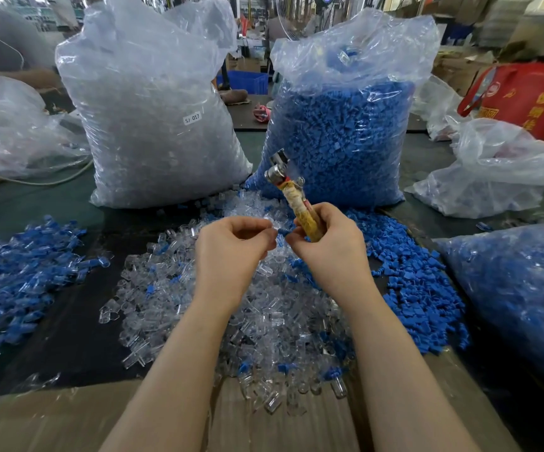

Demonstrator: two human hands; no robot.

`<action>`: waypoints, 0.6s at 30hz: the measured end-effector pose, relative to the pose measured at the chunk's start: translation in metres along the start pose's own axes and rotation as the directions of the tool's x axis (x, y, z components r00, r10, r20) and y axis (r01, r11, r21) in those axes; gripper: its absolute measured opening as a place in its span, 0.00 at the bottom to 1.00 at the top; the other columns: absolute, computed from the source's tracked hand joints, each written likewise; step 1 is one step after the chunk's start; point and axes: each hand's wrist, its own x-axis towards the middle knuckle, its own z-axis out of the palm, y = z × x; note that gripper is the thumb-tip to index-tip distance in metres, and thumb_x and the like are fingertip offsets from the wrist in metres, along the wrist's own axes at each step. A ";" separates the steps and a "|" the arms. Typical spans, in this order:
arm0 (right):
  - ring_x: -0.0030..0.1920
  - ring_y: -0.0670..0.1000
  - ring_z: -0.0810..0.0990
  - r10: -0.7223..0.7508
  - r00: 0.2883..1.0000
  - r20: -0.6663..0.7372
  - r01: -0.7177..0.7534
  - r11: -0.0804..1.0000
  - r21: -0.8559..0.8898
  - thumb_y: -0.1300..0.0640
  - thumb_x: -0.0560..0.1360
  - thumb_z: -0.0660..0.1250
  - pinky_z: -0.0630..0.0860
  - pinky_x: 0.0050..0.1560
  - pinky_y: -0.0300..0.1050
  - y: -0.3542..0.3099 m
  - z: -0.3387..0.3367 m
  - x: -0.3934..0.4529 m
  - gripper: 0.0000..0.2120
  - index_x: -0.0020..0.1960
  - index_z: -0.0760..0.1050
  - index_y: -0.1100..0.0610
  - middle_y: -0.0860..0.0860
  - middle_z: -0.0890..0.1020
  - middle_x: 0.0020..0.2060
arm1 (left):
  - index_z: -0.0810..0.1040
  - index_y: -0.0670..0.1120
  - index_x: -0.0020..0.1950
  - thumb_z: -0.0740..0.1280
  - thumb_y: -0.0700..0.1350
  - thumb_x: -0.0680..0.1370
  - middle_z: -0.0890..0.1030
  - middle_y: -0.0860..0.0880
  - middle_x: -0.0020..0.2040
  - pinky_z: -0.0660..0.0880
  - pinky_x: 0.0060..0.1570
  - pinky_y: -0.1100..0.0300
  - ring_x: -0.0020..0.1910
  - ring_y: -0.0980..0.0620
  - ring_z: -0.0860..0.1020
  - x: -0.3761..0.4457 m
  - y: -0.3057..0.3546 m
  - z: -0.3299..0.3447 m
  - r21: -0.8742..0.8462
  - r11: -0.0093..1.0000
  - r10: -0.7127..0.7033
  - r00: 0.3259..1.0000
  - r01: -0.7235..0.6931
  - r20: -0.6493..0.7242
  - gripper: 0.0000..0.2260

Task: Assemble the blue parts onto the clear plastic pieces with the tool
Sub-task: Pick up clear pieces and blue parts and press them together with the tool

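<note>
I see the blue part [283, 231] lying crosswise just left of the tape-wrapped tool [296, 200], pinched between my left hand [231, 252] and my tool-gripping right hand [329, 246], over the clear pieces [264, 321].

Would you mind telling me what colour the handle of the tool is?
Yellowish tan, mottled like worn wrapping, on the tool held in the right hand; seen in the head view.
</note>
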 end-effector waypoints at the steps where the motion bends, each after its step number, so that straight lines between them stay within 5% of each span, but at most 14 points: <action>1: 0.40 0.44 0.78 0.002 1.000 -0.003 -0.002 1.000 -0.008 0.53 0.71 0.73 0.75 0.42 0.45 0.000 0.000 0.000 0.10 0.43 0.71 0.44 0.43 0.81 0.37 | 0.84 0.51 0.41 0.75 0.40 0.72 0.85 0.52 0.34 0.83 0.43 0.53 0.37 0.54 0.84 0.000 0.000 0.000 0.041 0.999 0.030 1.000 -0.030 -0.004 0.05; 6: 0.42 0.47 0.79 -0.007 1.000 -0.014 0.007 0.999 -0.050 0.52 0.71 0.72 0.76 0.45 0.48 -0.003 0.002 0.000 0.10 0.46 0.71 0.44 0.42 0.80 0.38 | 0.85 0.54 0.42 0.75 0.42 0.72 0.84 0.57 0.34 0.82 0.44 0.57 0.37 0.61 0.83 -0.003 0.002 0.001 0.184 0.972 0.144 0.989 -0.144 0.017 0.06; 18: 0.43 0.46 0.79 -0.024 0.999 0.036 0.021 0.997 0.074 0.57 0.73 0.72 0.78 0.47 0.50 -0.003 -0.001 0.000 0.11 0.43 0.72 0.45 0.44 0.81 0.40 | 0.85 0.50 0.43 0.76 0.41 0.72 0.85 0.54 0.36 0.83 0.45 0.54 0.38 0.58 0.84 -0.003 -0.001 0.005 0.141 0.978 0.150 0.989 -0.151 0.014 0.04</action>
